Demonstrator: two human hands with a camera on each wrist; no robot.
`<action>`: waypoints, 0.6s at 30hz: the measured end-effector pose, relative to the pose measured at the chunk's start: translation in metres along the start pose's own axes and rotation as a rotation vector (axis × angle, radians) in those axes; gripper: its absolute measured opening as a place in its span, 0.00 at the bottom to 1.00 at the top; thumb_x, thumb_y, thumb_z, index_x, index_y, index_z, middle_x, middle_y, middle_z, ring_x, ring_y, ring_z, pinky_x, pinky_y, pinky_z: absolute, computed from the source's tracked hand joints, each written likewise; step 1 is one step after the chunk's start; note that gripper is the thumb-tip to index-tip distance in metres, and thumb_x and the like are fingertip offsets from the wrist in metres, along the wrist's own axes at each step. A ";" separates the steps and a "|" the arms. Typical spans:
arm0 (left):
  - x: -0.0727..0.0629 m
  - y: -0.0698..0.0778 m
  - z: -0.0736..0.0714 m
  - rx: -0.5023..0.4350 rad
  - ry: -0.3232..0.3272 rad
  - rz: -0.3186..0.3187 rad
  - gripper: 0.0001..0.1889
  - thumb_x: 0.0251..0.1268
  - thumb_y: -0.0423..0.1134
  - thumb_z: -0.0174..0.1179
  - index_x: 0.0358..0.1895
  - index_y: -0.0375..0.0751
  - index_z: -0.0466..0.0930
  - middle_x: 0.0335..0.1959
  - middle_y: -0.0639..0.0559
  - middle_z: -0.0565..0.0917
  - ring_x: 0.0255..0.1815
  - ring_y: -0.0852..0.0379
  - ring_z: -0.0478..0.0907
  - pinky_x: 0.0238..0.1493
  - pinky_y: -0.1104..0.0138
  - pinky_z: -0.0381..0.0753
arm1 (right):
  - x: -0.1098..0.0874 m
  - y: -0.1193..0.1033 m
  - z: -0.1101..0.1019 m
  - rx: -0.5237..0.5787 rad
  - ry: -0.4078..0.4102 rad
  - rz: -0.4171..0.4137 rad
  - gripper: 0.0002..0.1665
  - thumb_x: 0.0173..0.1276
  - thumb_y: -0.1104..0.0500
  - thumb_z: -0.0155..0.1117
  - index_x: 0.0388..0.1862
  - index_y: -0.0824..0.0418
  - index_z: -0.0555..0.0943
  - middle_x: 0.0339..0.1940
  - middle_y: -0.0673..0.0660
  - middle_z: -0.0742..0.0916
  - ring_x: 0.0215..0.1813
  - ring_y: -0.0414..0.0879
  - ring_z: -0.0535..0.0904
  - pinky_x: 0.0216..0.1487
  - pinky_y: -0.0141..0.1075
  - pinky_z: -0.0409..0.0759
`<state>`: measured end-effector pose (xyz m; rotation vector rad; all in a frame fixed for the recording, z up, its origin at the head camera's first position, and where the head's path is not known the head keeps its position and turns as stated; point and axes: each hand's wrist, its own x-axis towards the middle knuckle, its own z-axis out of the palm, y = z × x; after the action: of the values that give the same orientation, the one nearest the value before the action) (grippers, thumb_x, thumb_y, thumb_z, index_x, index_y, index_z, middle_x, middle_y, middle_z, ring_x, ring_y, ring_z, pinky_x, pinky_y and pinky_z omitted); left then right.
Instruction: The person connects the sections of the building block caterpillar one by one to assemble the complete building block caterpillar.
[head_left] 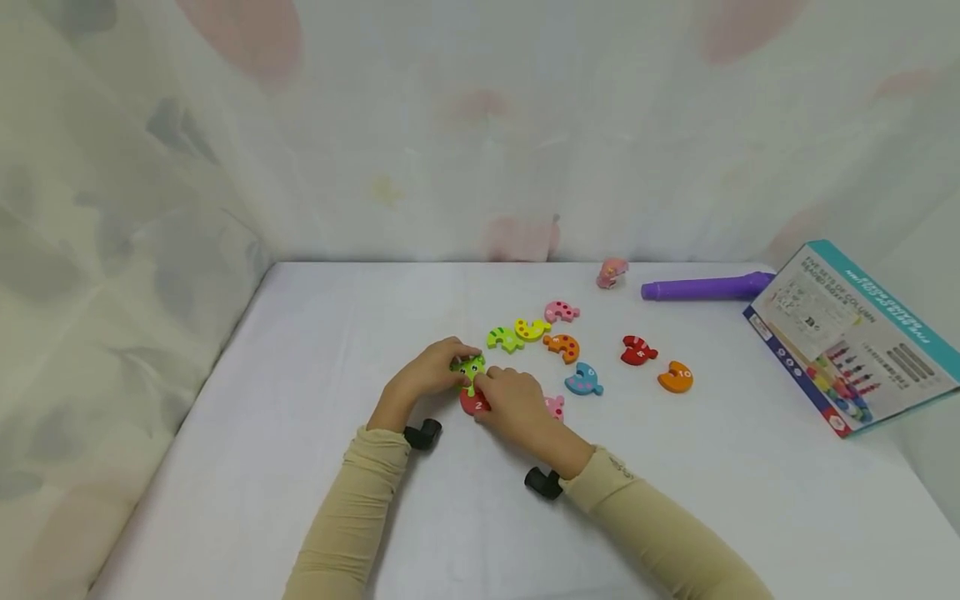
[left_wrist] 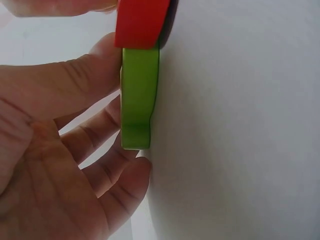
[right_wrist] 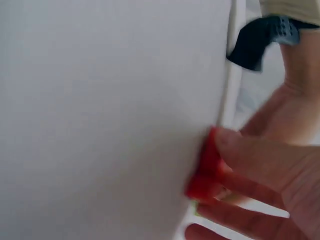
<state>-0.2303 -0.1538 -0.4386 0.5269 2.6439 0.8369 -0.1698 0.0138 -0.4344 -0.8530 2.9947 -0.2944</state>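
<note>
My left hand (head_left: 435, 367) grips a green puzzle piece (head_left: 468, 367) with a cartoon face on it. In the left wrist view, the thumb lies along the green piece (left_wrist: 137, 95), with the other fingers behind it. My right hand (head_left: 517, 406) pinches a red puzzle piece (head_left: 472, 404) marked 2. The red piece (left_wrist: 142, 22) meets the end of the green one. In the right wrist view, the thumb presses the red piece (right_wrist: 206, 170), which is blurred. Partly hidden behind the right hand lies a pink piece (head_left: 555, 407).
Right of the hands lie a light-green piece (head_left: 505, 339), yellow piece (head_left: 531, 330), pink spotted piece (head_left: 561, 312), orange spotted piece (head_left: 564, 347), blue piece (head_left: 583, 380), red piece (head_left: 637, 351) and orange piece (head_left: 677, 377). Farther off are a pink figure (head_left: 612, 272), purple stick (head_left: 705, 288) and box (head_left: 855, 342).
</note>
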 end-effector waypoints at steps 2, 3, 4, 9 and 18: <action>0.000 0.000 0.000 -0.004 0.002 0.003 0.25 0.54 0.34 0.65 0.59 0.45 0.75 0.43 0.51 0.75 0.44 0.55 0.71 0.48 0.62 0.72 | 0.000 0.004 -0.006 0.027 -0.042 -0.002 0.23 0.54 0.45 0.70 0.45 0.54 0.79 0.38 0.50 0.80 0.36 0.44 0.75 0.35 0.36 0.75; 0.000 0.000 0.000 -0.005 0.003 0.005 0.25 0.54 0.34 0.65 0.59 0.45 0.75 0.42 0.51 0.75 0.44 0.55 0.71 0.48 0.63 0.72 | 0.000 0.007 -0.009 0.047 -0.062 0.000 0.23 0.54 0.45 0.70 0.46 0.53 0.79 0.39 0.50 0.81 0.37 0.44 0.75 0.35 0.37 0.76; 0.001 -0.001 0.001 -0.007 0.003 0.007 0.26 0.54 0.34 0.65 0.59 0.45 0.75 0.42 0.51 0.75 0.44 0.55 0.71 0.48 0.63 0.72 | -0.001 0.010 -0.014 0.065 -0.079 0.006 0.23 0.54 0.46 0.70 0.47 0.53 0.79 0.41 0.50 0.81 0.38 0.44 0.76 0.36 0.37 0.76; 0.002 -0.002 0.002 -0.002 -0.002 0.012 0.26 0.54 0.35 0.65 0.60 0.44 0.74 0.43 0.52 0.75 0.44 0.56 0.71 0.48 0.63 0.72 | -0.009 0.036 -0.032 0.179 -0.086 0.098 0.24 0.56 0.49 0.69 0.51 0.52 0.79 0.49 0.51 0.81 0.47 0.46 0.77 0.44 0.43 0.77; 0.001 -0.004 0.002 -0.018 -0.004 -0.005 0.27 0.54 0.35 0.65 0.61 0.45 0.73 0.44 0.52 0.74 0.45 0.55 0.70 0.50 0.62 0.71 | -0.039 0.077 -0.039 0.253 -0.145 0.069 0.26 0.55 0.53 0.70 0.55 0.54 0.78 0.56 0.52 0.79 0.62 0.50 0.69 0.58 0.49 0.70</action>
<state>-0.2319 -0.1557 -0.4429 0.5163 2.6305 0.8571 -0.1793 0.1059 -0.4116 -0.7124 2.7676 -0.5688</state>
